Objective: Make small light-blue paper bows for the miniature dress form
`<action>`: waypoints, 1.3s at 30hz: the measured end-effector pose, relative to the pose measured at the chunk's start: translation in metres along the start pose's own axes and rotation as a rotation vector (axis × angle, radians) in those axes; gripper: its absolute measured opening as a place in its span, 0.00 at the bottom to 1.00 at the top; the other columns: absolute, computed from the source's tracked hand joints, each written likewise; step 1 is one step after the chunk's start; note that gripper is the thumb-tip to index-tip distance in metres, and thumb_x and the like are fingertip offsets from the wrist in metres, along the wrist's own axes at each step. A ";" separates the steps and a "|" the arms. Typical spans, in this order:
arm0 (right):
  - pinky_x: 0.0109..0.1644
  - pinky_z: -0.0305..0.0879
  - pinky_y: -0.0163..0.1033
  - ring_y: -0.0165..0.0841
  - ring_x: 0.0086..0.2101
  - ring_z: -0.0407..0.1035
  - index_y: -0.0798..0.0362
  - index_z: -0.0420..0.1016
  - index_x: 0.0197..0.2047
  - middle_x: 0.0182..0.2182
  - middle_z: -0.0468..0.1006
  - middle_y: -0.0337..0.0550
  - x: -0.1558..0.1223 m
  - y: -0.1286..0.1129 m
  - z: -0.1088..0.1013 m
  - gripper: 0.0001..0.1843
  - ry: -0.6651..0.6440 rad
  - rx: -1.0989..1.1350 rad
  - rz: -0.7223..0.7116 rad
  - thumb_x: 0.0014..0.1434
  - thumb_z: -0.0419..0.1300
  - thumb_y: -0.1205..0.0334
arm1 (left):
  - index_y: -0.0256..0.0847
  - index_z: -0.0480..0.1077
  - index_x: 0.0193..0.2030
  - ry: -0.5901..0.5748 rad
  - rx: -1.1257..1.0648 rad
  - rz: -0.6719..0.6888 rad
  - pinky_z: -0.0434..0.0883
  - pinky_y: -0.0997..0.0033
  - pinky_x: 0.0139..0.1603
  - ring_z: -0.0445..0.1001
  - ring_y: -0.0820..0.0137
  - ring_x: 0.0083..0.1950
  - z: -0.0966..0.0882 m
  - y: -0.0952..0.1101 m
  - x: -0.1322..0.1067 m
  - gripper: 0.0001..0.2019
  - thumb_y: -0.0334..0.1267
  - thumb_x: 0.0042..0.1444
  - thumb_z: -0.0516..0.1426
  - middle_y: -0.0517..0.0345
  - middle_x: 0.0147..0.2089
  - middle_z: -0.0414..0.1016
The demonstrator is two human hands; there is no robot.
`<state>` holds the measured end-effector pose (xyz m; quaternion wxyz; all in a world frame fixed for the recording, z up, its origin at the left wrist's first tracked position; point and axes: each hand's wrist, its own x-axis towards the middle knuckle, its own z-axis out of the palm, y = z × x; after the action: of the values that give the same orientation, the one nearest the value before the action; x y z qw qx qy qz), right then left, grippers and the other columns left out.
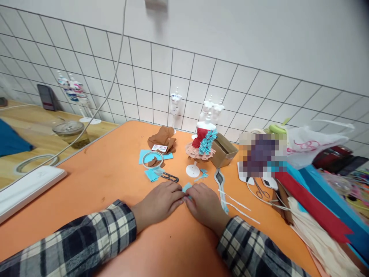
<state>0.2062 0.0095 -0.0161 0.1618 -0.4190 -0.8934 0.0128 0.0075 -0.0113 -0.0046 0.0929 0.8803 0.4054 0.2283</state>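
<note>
My left hand (pixel 160 202) and my right hand (pixel 205 206) rest on the orange table (pixel 115 184), fingertips meeting around a small piece of light blue paper (pixel 186 187). Both hands pinch it between curled fingers. Just beyond them stands a small white mannequin (pixel 201 146) on a stand, dressed in a red bodice with blue ruffles and a pink skirt. Dark scissors (pixel 169 177) lie on blue paper scraps to the left of it.
Brown crepe paper (pixel 163 140), a tape ring (pixel 152 159) and a cardboard box (pixel 223 150) lie behind. Red, blue and cream paper sheets (pixel 317 207), scissors (pixel 261 190) and a plastic bag (pixel 314 144) crowd the right. More mannequins stand along the tiled wall. A white power strip (pixel 25 188) lies left.
</note>
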 end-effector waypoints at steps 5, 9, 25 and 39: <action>0.40 0.57 0.40 0.37 0.38 0.64 0.51 0.70 0.37 0.35 0.73 0.43 -0.003 0.003 0.004 0.04 -0.041 0.050 -0.007 0.62 0.57 0.62 | 0.44 0.74 0.45 -0.040 -0.004 -0.084 0.66 0.62 0.47 0.69 0.62 0.46 0.002 0.003 0.003 0.10 0.38 0.62 0.53 0.52 0.43 0.72; 0.41 0.58 0.41 0.37 0.37 0.64 0.51 0.71 0.37 0.34 0.73 0.43 -0.006 0.005 0.004 0.07 -0.059 0.009 -0.019 0.64 0.53 0.65 | 0.44 0.73 0.45 -0.019 0.037 -0.102 0.65 0.60 0.47 0.69 0.61 0.46 0.002 0.003 0.002 0.10 0.38 0.61 0.53 0.52 0.44 0.72; 0.37 0.56 0.35 0.32 0.33 0.66 0.55 0.75 0.30 0.30 0.76 0.42 0.032 -0.007 -0.004 0.09 -0.131 0.068 0.157 0.59 0.56 0.63 | 0.41 0.71 0.37 -0.086 -0.130 -0.106 0.66 0.61 0.43 0.70 0.62 0.43 -0.002 -0.030 0.008 0.04 0.37 0.58 0.56 0.53 0.40 0.72; 0.37 0.55 0.35 0.31 0.32 0.65 0.54 0.74 0.30 0.29 0.76 0.41 0.031 -0.003 -0.004 0.06 -0.202 0.154 0.161 0.55 0.57 0.65 | 0.41 0.69 0.32 -0.089 -0.095 -0.097 0.65 0.63 0.41 0.69 0.62 0.41 -0.009 -0.029 0.007 0.04 0.38 0.55 0.57 0.55 0.36 0.71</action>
<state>0.1867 0.0308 -0.0032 0.1010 -0.4720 -0.8651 0.1361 -0.0124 0.0130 -0.0048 0.1636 0.8635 0.4317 0.2031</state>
